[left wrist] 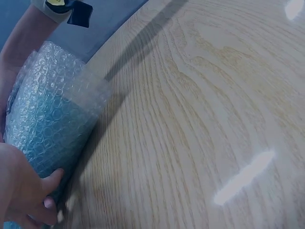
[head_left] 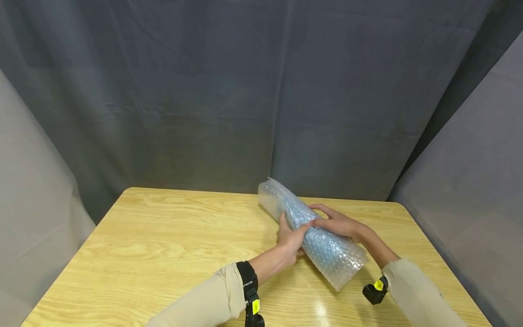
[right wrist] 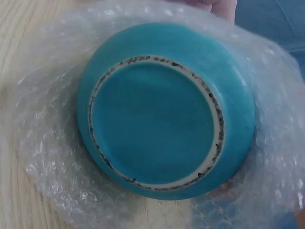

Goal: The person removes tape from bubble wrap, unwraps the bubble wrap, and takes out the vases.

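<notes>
A long roll of clear bubble wrap (head_left: 327, 247) lies diagonally between both hands on the right half of the table. Inside it is a round turquoise ceramic vessel (right wrist: 157, 124); the right wrist view looks into the roll's open end at its base, which has a pale, dark-speckled foot ring. Blue-green shows through the wrap in the other views. My left hand (head_left: 291, 240) grips the roll's near left side around its middle. From the far right, my right hand (head_left: 341, 225) holds the roll with fingers curled over its top. The vessel's upper part is hidden.
The roll is over a light wood-grain table (head_left: 163, 240), its far end close to the back edge. A dark grey curtain (head_left: 204, 100) hangs behind, and pale cloth panels (head_left: 470, 181) stand at both sides. Each wrist wears a black camera strap (head_left: 247, 281).
</notes>
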### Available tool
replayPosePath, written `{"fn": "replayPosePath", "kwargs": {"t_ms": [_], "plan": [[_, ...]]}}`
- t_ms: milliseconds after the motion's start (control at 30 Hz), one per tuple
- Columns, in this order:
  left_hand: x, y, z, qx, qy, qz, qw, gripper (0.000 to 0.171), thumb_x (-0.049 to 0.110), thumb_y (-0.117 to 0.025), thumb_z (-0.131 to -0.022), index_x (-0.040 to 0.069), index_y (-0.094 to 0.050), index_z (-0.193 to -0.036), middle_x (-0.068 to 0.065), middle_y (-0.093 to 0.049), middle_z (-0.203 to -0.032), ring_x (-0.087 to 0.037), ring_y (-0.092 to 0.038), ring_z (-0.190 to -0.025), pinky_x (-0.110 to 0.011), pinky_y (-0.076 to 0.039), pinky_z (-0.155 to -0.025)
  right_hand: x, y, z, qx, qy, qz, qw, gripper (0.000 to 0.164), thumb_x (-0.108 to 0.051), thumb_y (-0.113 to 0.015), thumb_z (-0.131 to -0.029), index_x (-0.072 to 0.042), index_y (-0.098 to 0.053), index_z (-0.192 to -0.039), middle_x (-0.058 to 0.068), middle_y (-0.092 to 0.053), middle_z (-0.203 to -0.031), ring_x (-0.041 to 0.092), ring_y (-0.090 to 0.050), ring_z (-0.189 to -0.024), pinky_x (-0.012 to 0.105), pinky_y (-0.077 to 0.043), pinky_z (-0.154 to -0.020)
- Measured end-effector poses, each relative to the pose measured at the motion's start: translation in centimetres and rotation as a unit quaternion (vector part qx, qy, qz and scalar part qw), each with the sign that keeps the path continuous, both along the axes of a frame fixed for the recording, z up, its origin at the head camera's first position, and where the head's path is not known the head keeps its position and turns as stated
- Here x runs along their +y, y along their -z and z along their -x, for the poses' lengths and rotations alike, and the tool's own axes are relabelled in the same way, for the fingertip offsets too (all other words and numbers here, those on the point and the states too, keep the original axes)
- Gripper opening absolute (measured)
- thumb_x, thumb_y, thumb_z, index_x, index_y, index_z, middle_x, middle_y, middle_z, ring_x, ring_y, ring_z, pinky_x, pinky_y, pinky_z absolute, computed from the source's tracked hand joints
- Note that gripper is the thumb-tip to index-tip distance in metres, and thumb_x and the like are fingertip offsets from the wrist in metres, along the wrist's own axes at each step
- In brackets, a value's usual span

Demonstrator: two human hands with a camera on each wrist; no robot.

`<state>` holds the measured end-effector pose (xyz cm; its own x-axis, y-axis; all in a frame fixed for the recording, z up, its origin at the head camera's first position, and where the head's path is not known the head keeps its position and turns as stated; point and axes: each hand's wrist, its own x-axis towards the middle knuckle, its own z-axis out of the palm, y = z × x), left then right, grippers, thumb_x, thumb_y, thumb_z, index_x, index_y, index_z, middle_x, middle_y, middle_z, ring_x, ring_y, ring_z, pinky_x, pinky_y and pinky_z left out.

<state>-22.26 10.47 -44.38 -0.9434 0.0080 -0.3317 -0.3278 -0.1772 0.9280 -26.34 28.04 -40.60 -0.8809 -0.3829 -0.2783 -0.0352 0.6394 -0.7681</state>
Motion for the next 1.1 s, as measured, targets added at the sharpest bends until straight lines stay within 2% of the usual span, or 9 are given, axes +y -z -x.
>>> {"fn": "replayPosePath", "kwargs": {"t_ms": [167,333,567,800,1100], "plan": [[-0.4,0.0,-0.1,-0.009,0.003,-0.001,1.0,0.088,0.021,-0.073,-0.091,0.027,-0.018,-0.16,-0.029,-0.018,-0.155,-0.042,-0.06,-0.107,-0.047,-0.06,-0.074,-0.4,0.0,-0.4,-0.005,0.008,0.001,1.0,0.064,-0.041,-0.057,-0.1,-0.02,-0.032,-0.155,0.022,-0.026,-0.157,0.044,-0.042,-0.128,0.058,-0.043,-0.096],[-1.0,-0.2,0.0,-0.003,0.006,-0.008,0.9999,0.09,0.02,-0.074,-0.09,0.027,-0.019,-0.16,-0.029,-0.016,-0.155,-0.039,-0.061,-0.102,-0.045,-0.061,-0.074,-1.2,0.0,-0.7,-0.016,0.025,0.008,1.0,0.065,-0.043,-0.057,-0.1,-0.02,-0.029,-0.154,0.023,-0.028,-0.154,0.044,-0.046,-0.124,0.059,-0.045,-0.092],[-1.8,-0.7,0.1,0.002,0.018,0.0,0.9998,0.089,0.015,-0.072,-0.089,0.026,-0.02,-0.16,-0.028,-0.013,-0.156,-0.041,-0.061,-0.104,-0.045,-0.061,-0.074,-2.0,-0.1,-1.3,-0.027,0.045,0.021,0.998,0.066,-0.042,-0.057,-0.1,-0.021,-0.025,-0.154,0.025,-0.028,-0.152,0.045,-0.047,-0.123,0.059,-0.046,-0.091],[-2.3,-0.8,0.2,0.012,0.022,0.024,0.9994,0.09,0.015,-0.075,-0.086,0.025,-0.024,-0.159,-0.027,-0.02,-0.153,-0.042,-0.059,-0.107,-0.047,-0.061,-0.073,-2.4,-0.2,-1.9,-0.048,0.055,0.066,0.995,0.065,-0.039,-0.056,-0.101,-0.022,-0.022,-0.154,0.026,-0.03,-0.148,0.038,-0.055,-0.112,0.05,-0.051,-0.083],[-3.5,-1.6,-0.2,0.024,0.05,0.043,0.9975,0.091,0.02,-0.077,-0.086,0.024,-0.024,-0.159,-0.026,-0.022,-0.152,-0.046,-0.056,-0.112,-0.05,-0.06,-0.075,-3.1,-0.4,-2.6,-0.057,0.059,0.098,0.992,0.061,-0.036,-0.054,-0.102,-0.02,-0.021,-0.15,0.026,-0.034,-0.142,0.034,-0.059,-0.104,0.046,-0.052,-0.08]]}}
